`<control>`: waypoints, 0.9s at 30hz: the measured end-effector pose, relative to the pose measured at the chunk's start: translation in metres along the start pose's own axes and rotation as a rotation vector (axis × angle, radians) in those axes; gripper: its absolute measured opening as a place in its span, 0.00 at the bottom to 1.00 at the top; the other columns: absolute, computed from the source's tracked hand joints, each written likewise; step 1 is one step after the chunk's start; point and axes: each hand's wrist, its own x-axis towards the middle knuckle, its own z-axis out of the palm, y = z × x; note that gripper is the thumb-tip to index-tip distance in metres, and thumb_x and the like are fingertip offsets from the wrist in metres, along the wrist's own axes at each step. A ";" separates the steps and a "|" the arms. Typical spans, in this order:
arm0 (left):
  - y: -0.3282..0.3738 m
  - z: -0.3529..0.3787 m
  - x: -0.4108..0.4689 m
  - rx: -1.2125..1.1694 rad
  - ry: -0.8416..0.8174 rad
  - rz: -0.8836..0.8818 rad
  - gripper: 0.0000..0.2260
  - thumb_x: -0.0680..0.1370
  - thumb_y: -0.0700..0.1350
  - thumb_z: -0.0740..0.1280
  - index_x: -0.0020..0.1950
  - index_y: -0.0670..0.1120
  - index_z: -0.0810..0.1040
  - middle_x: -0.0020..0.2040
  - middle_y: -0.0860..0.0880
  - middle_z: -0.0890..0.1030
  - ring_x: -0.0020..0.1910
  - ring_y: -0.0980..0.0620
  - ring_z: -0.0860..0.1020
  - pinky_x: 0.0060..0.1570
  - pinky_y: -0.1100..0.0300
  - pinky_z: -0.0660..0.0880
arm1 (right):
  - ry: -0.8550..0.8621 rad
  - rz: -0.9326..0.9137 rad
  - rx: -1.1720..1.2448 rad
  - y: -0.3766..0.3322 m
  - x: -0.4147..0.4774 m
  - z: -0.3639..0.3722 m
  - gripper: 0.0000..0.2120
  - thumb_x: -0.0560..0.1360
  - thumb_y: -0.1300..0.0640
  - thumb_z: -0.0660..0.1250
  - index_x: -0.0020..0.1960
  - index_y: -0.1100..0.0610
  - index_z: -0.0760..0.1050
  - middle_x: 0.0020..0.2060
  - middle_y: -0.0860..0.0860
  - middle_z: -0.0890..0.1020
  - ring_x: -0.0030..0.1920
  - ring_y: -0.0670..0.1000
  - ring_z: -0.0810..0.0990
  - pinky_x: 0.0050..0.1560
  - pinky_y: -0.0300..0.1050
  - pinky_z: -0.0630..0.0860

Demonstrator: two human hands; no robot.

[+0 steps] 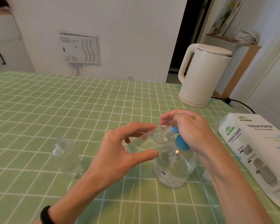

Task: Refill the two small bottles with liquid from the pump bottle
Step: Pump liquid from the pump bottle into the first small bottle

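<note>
A small clear bottle (145, 139) is held tilted almost on its side above the table, its long axis running from lower left to upper right, with the threaded neck pointed up and right at the blue spout (174, 129) of the pump bottle (174, 165). It is gripped by the left hand (120, 152): the thumb is curled under its near side and the fingertips are laid over the far side, the fingers being partly closed around it. The right hand (189, 128) is set on the blue pump head, fingers bent loosely over the top; whether the head is being pressed cannot be told. The pump bottle stands upright on the green checked cloth (39, 110), with clear liquid seen in its lower part and a small blue mark on its wall, too small to be read.

A second small bottle (66, 157), clear and open-necked, stands to the left, well apart from the hands. A black band (46, 215) is worn on the left wrist.

At the right edge of the table a white pack (262, 152) is laid, printed "TISSUE PAPER" twice. A white kettle (200, 75) stands near the far right corner. The left and far parts of the cloth are open, and room is left in front of the pump bottle.
</note>
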 end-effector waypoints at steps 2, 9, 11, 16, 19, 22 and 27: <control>0.001 0.000 -0.001 0.003 -0.003 0.006 0.23 0.66 0.58 0.78 0.61 0.64 0.82 0.55 0.67 0.85 0.55 0.60 0.84 0.49 0.70 0.74 | -0.002 -0.005 -0.002 0.000 0.000 -0.001 0.19 0.81 0.62 0.57 0.46 0.50 0.85 0.47 0.45 0.88 0.51 0.41 0.83 0.46 0.36 0.72; 0.001 0.001 -0.001 0.001 0.000 0.015 0.23 0.67 0.57 0.78 0.62 0.64 0.82 0.54 0.66 0.85 0.55 0.58 0.84 0.48 0.71 0.73 | 0.032 -0.051 -0.023 -0.001 0.001 -0.004 0.17 0.82 0.57 0.59 0.45 0.48 0.85 0.47 0.43 0.88 0.51 0.42 0.84 0.47 0.38 0.74; 0.001 0.001 -0.001 -0.003 -0.001 0.010 0.23 0.67 0.57 0.78 0.62 0.63 0.82 0.55 0.66 0.85 0.56 0.58 0.84 0.48 0.71 0.73 | 0.027 -0.050 -0.022 -0.002 0.002 -0.004 0.18 0.82 0.58 0.58 0.45 0.48 0.85 0.46 0.43 0.88 0.51 0.42 0.84 0.47 0.38 0.74; -0.001 0.000 0.000 0.010 -0.004 0.007 0.23 0.66 0.57 0.78 0.61 0.63 0.82 0.55 0.67 0.85 0.55 0.59 0.84 0.49 0.69 0.74 | -0.015 0.039 0.009 -0.001 0.004 -0.002 0.19 0.80 0.64 0.57 0.47 0.51 0.86 0.47 0.46 0.89 0.54 0.43 0.84 0.54 0.40 0.76; 0.002 0.000 -0.002 0.013 -0.006 0.009 0.23 0.66 0.57 0.78 0.61 0.64 0.82 0.55 0.67 0.85 0.56 0.60 0.84 0.49 0.68 0.74 | -0.021 0.029 -0.016 0.001 0.003 -0.003 0.19 0.80 0.62 0.58 0.46 0.49 0.86 0.47 0.44 0.88 0.53 0.42 0.83 0.50 0.38 0.73; 0.002 0.001 -0.002 0.011 -0.002 0.019 0.23 0.66 0.56 0.78 0.61 0.65 0.82 0.54 0.67 0.85 0.55 0.60 0.84 0.49 0.67 0.75 | 0.018 0.004 0.009 0.000 0.001 -0.004 0.18 0.81 0.59 0.58 0.45 0.49 0.86 0.46 0.44 0.88 0.52 0.43 0.84 0.48 0.38 0.73; 0.003 0.000 -0.001 0.008 0.003 0.012 0.23 0.67 0.57 0.78 0.61 0.65 0.81 0.55 0.66 0.85 0.56 0.57 0.84 0.49 0.67 0.75 | 0.015 -0.043 -0.027 -0.002 0.001 -0.004 0.17 0.82 0.58 0.59 0.45 0.48 0.85 0.47 0.42 0.88 0.52 0.41 0.83 0.48 0.38 0.72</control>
